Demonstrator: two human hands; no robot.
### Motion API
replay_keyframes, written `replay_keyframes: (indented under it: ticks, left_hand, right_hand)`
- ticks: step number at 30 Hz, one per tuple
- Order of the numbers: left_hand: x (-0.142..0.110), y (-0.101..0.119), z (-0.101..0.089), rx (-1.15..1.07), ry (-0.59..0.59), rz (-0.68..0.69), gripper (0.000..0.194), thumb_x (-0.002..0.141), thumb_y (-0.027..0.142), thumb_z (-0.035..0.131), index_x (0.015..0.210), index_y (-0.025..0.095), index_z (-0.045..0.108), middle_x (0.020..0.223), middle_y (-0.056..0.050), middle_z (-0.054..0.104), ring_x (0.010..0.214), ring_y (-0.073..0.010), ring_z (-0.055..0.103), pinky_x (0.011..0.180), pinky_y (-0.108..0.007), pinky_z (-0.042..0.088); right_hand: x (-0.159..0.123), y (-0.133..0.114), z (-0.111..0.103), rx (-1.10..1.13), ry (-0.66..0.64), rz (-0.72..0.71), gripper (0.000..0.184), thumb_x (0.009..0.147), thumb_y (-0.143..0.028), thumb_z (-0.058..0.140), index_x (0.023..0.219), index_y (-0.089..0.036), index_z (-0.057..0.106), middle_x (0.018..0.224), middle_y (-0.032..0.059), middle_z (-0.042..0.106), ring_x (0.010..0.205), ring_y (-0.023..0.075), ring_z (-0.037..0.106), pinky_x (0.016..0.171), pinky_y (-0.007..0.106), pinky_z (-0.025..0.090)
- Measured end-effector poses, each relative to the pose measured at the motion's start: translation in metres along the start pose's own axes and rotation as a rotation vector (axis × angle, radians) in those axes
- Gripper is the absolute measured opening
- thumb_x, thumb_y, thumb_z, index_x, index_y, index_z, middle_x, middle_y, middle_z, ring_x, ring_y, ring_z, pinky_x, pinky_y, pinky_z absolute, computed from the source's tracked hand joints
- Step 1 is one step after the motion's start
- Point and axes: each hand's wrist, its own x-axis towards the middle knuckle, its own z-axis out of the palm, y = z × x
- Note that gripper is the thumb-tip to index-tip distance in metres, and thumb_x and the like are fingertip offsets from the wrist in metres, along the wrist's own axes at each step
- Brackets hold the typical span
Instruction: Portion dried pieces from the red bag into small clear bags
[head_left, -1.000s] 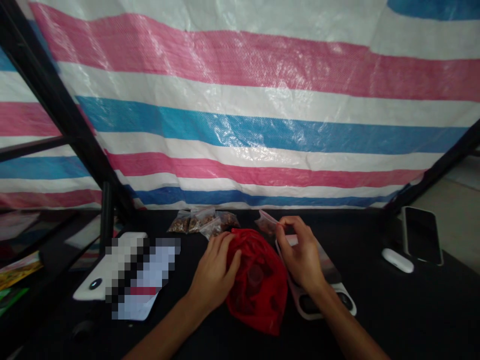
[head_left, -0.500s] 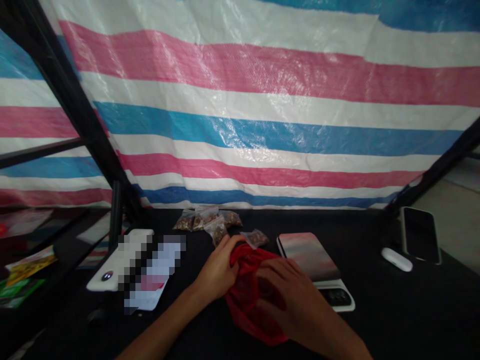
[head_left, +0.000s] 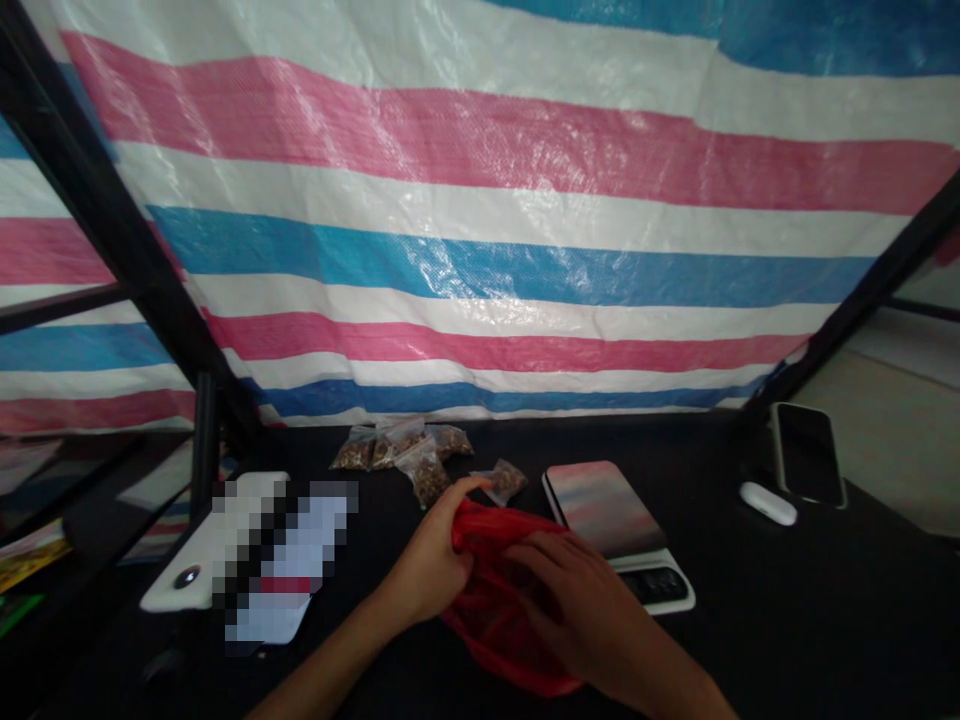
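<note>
A red plastic bag stands with its mouth towards me at the middle front of the black table. My left hand is closed on the bag's left rim, thumb over the edge. At the right side of the mouth is my right hand, its curled fingers apart and partly down in the bag; their tips are dim, and I see nothing held. Just beyond the bag lies a small clear zip bag with brown bits inside. Behind my left hand, another zip bag leans against several similar ones.
A white digital scale with a shiny plate sits right of the bag. Farther right are a white case and a propped phone. A white device and a blurred-out sheet lie left. Striped sheeting hangs behind.
My right hand let go of the small zip bag, which now lies on the table, and moved from above the scale into the red bag's mouth. My left hand shifted to grip the rim.
</note>
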Motion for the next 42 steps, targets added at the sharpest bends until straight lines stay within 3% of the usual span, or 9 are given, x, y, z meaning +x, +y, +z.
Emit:
replay_keyframes:
  ticks: [5,9,13,17,21,26,29,35,42]
  left_hand:
    - [-0.001,0.014,-0.015,0.255,-0.013,-0.029,0.091,0.061,-0.01,0.044,0.14,0.034,0.049,0.125,-0.005,0.047,0.106,-0.0194,0.06,0.094,-0.033,0.053]
    - [-0.006,0.022,-0.017,0.274,-0.083,0.015,0.083,0.064,0.0,0.058,0.141,0.03,0.048,0.129,-0.007,0.043,0.125,-0.0238,0.053,0.109,-0.035,0.045]
    - [-0.01,0.028,-0.022,0.414,-0.208,-0.097,0.082,0.071,0.009,0.06,0.145,0.036,0.042,0.136,-0.008,0.04,0.109,-0.0265,0.065,0.099,-0.041,0.052]
    - [-0.011,0.03,-0.033,0.368,-0.293,-0.177,0.087,0.071,0.011,0.063,0.148,0.037,0.035,0.137,-0.007,0.04,0.104,-0.0243,0.068,0.094,-0.035,0.053]
    - [-0.007,0.027,-0.033,0.264,-0.16,-0.094,0.065,0.076,0.023,0.07,0.137,0.027,0.048,0.126,-0.008,0.047,0.116,-0.0257,0.058,0.104,-0.039,0.049]
    - [0.002,0.023,-0.025,0.215,0.077,0.054,0.03,0.084,0.03,0.068,0.113,0.024,0.06,0.115,-0.008,0.055,0.115,-0.0277,0.052,0.105,-0.048,0.045]
    - [0.007,0.023,-0.025,0.099,0.169,0.141,0.021,0.089,0.021,0.06,0.11,0.022,0.059,0.106,-0.006,0.06,0.103,-0.0223,0.057,0.097,-0.04,0.048]
    - [0.008,0.026,-0.032,0.091,0.14,0.238,0.012,0.094,0.019,0.05,0.089,0.019,0.061,0.086,-0.003,0.06,0.082,-0.0169,0.059,0.077,-0.029,0.048]
    - [0.002,0.023,-0.026,0.396,0.023,0.272,0.017,0.094,0.017,0.048,0.088,0.021,0.062,0.081,-0.001,0.065,0.073,-0.0149,0.062,0.07,-0.027,0.046]
  right_hand:
    - [0.002,0.005,-0.004,-0.091,-0.041,0.023,0.042,0.083,-0.007,0.062,0.123,-0.022,0.064,0.124,0.0092,0.068,0.114,0.0289,0.063,0.099,0.047,0.051]
    - [0.007,0.006,-0.007,-0.064,-0.03,-0.045,0.036,0.09,-0.009,0.059,0.121,-0.025,0.063,0.126,0.0061,0.067,0.116,0.0267,0.062,0.105,0.048,0.046]
    - [0.016,0.006,-0.006,-0.006,-0.013,-0.103,0.029,0.094,-0.007,0.054,0.115,-0.025,0.062,0.121,0.0033,0.07,0.113,0.0228,0.062,0.104,0.042,0.045]
    - [0.025,0.006,-0.01,0.019,-0.011,-0.139,0.034,0.091,-0.004,0.053,0.117,-0.024,0.062,0.122,0.0042,0.068,0.117,0.0219,0.06,0.108,0.042,0.043]
    - [0.033,0.007,-0.027,0.086,-0.006,-0.192,0.054,0.085,-0.006,0.062,0.135,-0.027,0.055,0.14,0.0064,0.058,0.132,0.0236,0.051,0.115,0.044,0.039]
    - [0.063,0.026,-0.041,0.157,0.215,-0.189,0.039,0.097,-0.011,0.047,0.132,-0.025,0.057,0.128,0.0081,0.065,0.121,0.0206,0.06,0.106,0.042,0.048]
    - [0.088,0.044,-0.039,0.022,0.13,-0.171,0.037,0.092,-0.008,0.054,0.126,-0.02,0.065,0.127,0.0093,0.068,0.122,0.0239,0.06,0.109,0.046,0.045]
    - [0.104,0.061,-0.026,0.02,0.016,-0.182,0.047,0.079,-0.007,0.071,0.125,-0.017,0.068,0.123,0.009,0.072,0.114,0.0234,0.066,0.102,0.038,0.051]
    - [0.099,0.068,-0.027,0.038,0.209,-0.095,0.023,0.09,-0.017,0.064,0.112,-0.02,0.07,0.109,0.0073,0.073,0.106,0.0239,0.066,0.098,0.041,0.05]
